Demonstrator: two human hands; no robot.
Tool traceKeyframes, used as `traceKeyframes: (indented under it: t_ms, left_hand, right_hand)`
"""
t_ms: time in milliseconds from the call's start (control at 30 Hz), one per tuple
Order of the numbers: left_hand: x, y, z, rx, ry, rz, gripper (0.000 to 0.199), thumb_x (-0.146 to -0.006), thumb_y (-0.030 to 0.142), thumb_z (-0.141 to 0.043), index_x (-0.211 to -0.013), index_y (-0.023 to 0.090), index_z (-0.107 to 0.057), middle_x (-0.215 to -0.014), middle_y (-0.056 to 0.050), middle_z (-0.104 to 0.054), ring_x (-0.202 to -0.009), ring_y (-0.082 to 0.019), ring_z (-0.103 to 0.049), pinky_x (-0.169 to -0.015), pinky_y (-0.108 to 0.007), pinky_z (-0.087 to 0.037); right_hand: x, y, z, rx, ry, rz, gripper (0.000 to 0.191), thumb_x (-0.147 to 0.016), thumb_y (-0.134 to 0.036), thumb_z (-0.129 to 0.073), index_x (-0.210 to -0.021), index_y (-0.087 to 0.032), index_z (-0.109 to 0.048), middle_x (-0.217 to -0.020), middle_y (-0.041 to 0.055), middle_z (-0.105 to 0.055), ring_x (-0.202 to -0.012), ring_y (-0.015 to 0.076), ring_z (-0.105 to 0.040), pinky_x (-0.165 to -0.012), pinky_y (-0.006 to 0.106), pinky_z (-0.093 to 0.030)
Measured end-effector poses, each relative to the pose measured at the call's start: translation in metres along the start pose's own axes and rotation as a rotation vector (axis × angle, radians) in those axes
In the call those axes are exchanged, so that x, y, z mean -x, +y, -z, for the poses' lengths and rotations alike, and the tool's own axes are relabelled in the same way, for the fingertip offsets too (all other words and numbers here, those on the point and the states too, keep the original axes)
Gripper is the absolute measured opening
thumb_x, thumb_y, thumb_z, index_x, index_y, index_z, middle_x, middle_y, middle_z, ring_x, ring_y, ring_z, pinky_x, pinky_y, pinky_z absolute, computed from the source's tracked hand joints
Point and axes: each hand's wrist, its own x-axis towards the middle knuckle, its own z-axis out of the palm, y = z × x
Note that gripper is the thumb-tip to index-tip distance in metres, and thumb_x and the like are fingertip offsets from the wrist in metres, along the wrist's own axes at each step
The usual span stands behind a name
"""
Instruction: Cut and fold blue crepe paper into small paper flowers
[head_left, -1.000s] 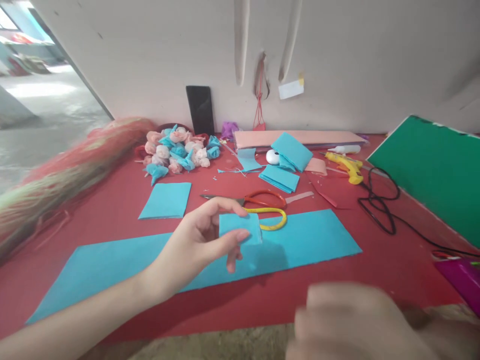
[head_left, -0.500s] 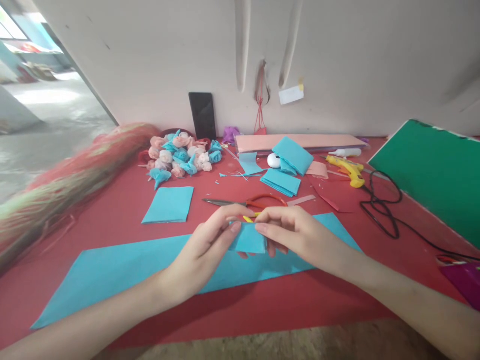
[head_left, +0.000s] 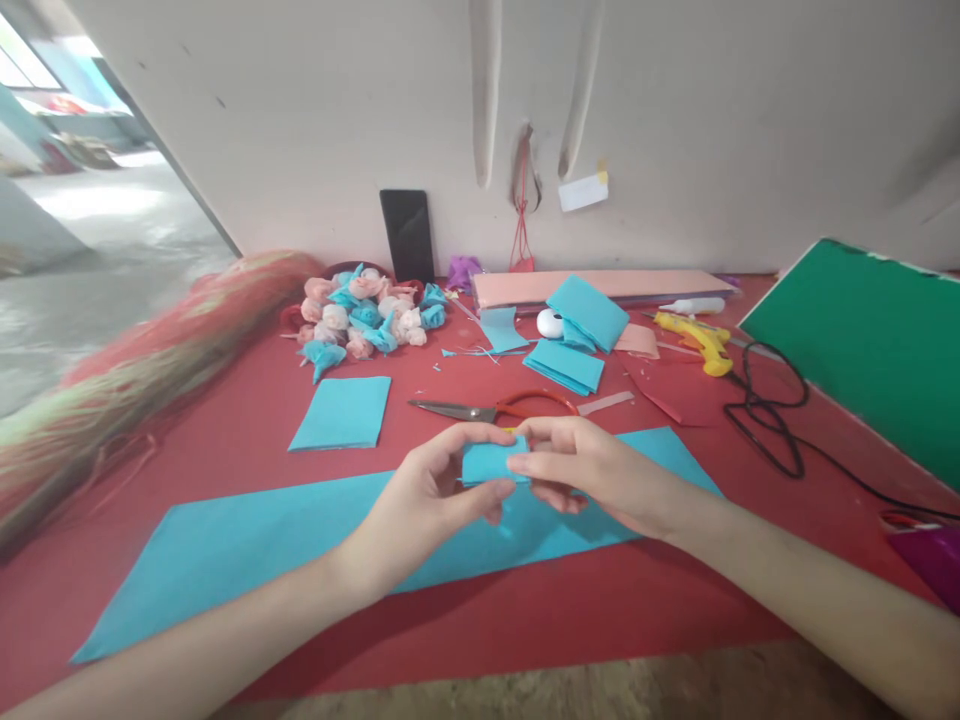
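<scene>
Between my two hands is a small folded piece of blue paper (head_left: 487, 463), held above a long blue paper strip (head_left: 285, 535) that lies across the red table. My left hand (head_left: 431, 485) grips its left side, fingers along the top edge and thumb at the lower edge. My right hand (head_left: 589, 465) pinches the right end, thumb on the near face. Just beyond the hands lie red-handled scissors (head_left: 457, 410), blades pointing left. A bit of something yellow shows behind the paper, mostly hidden. A folded blue paper square (head_left: 341, 412) rests to the left of the scissors.
Pink, white and blue paper roses (head_left: 364, 315) are heaped at the back left near an upright black phone (head_left: 408, 235). More folded blue paper (head_left: 564, 366) lies behind the scissors. A yellow glue gun (head_left: 705, 342) with a black cord and a green board (head_left: 862, 350) are at right.
The folded paper has tipped and now looks shorter from near to far edge. My left thumb has moved from its top edge to its lower edge.
</scene>
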Motion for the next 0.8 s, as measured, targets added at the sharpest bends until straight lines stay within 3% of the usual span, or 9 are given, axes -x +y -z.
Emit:
traceKeyframes:
  t_ms: [100,200,267,367,433,500,600,700,800]
  left_hand:
    - [-0.001,-0.001,0.0,0.036,-0.003,0.023,0.035,-0.08,0.027,-0.062,-0.112,0.016,-0.049,-0.069,0.003,-0.061,-0.058,-0.011,-0.061,-0.061,-0.026,-0.053]
    - [-0.005,-0.004,0.004,-0.032,-0.045,0.063,0.02,-0.084,0.033,-0.056,-0.086,0.013,-0.057,-0.066,-0.001,-0.065,-0.058,-0.012,-0.062,-0.061,-0.026,-0.052]
    - [-0.008,-0.006,0.008,-0.099,-0.047,0.061,0.025,-0.084,0.035,-0.056,-0.069,0.014,-0.055,-0.064,-0.002,-0.066,-0.056,-0.012,-0.061,-0.061,-0.025,-0.052]
    - [-0.011,-0.009,0.013,-0.191,0.027,0.015,0.026,-0.082,0.035,-0.058,-0.067,0.015,-0.057,-0.067,-0.002,-0.065,-0.062,-0.013,-0.061,-0.065,-0.026,-0.051]
    - [-0.012,-0.013,0.015,-0.251,0.06,-0.041,0.024,-0.08,0.035,-0.061,-0.067,0.015,-0.062,-0.077,-0.002,-0.063,-0.07,-0.014,-0.061,-0.068,-0.025,-0.05]
    - [-0.012,-0.016,0.016,-0.288,0.067,-0.08,0.022,-0.079,0.034,-0.062,-0.066,0.016,-0.065,-0.08,-0.001,-0.06,-0.073,-0.014,-0.059,-0.069,-0.024,-0.049]
    - [-0.012,-0.021,0.016,-0.237,0.091,-0.048,0.015,-0.078,0.033,-0.064,-0.084,0.019,-0.067,-0.064,0.004,-0.05,-0.065,-0.012,-0.055,-0.064,-0.022,-0.049]
    - [-0.011,-0.024,0.015,-0.122,0.107,-0.057,0.036,-0.079,0.03,-0.063,-0.114,0.025,-0.055,-0.059,0.008,-0.038,-0.058,-0.01,-0.051,-0.063,-0.023,-0.051]
    - [-0.011,-0.025,0.014,-0.106,0.085,-0.062,0.029,-0.08,0.03,-0.062,-0.107,0.021,-0.059,-0.06,0.007,-0.039,-0.06,-0.01,-0.058,-0.066,-0.024,-0.052]
  right_hand:
    - [0.001,-0.002,0.0,0.055,0.032,0.038,0.023,-0.079,-0.035,-0.058,-0.083,-0.016,-0.046,-0.049,-0.0084,-0.044,-0.041,0.0039,-0.035,-0.039,0.014,-0.028]
    - [-0.001,-0.001,0.001,0.172,0.06,0.085,0.023,-0.083,-0.038,-0.053,-0.085,-0.017,-0.045,-0.049,-0.0082,-0.043,-0.041,0.0054,-0.037,-0.039,0.016,-0.03]
    - [-0.004,0.004,0.006,0.29,0.12,0.15,0.022,-0.086,-0.04,-0.049,-0.088,-0.018,-0.046,-0.056,-0.0053,-0.047,-0.048,0.0085,-0.045,-0.044,0.019,-0.037]
    - [-0.012,0.015,0.02,0.54,0.274,0.281,0.011,-0.089,-0.028,-0.044,-0.092,-0.018,-0.048,-0.088,0.0055,-0.057,-0.085,0.018,-0.055,-0.076,0.034,-0.046]
    - [-0.016,0.023,0.029,0.715,0.324,0.337,0.015,-0.086,-0.015,-0.042,-0.099,-0.017,-0.05,-0.109,0.0112,-0.052,-0.109,0.0252,-0.045,-0.096,0.046,-0.035]
    - [-0.019,0.03,0.035,0.847,0.288,0.358,0.028,-0.082,-0.006,-0.043,-0.107,-0.017,-0.05,-0.114,0.0121,-0.05,-0.114,0.0273,-0.042,-0.099,0.048,-0.033]
    - [-0.021,0.035,0.034,0.965,0.227,0.368,0.039,-0.08,-0.001,-0.041,-0.115,-0.017,-0.049,-0.113,0.0113,-0.052,-0.111,0.0251,-0.046,-0.095,0.044,-0.039]
    - [-0.021,0.036,0.029,1.02,0.251,0.359,0.045,-0.079,0.001,-0.04,-0.12,-0.015,-0.048,-0.111,0.0127,-0.051,-0.109,0.0256,-0.047,-0.095,0.043,-0.04]
    - [-0.022,0.039,0.028,1.008,0.337,0.323,0.052,-0.073,0.003,-0.043,-0.122,-0.013,-0.047,-0.108,0.0136,-0.051,-0.108,0.0282,-0.049,-0.092,0.047,-0.042]
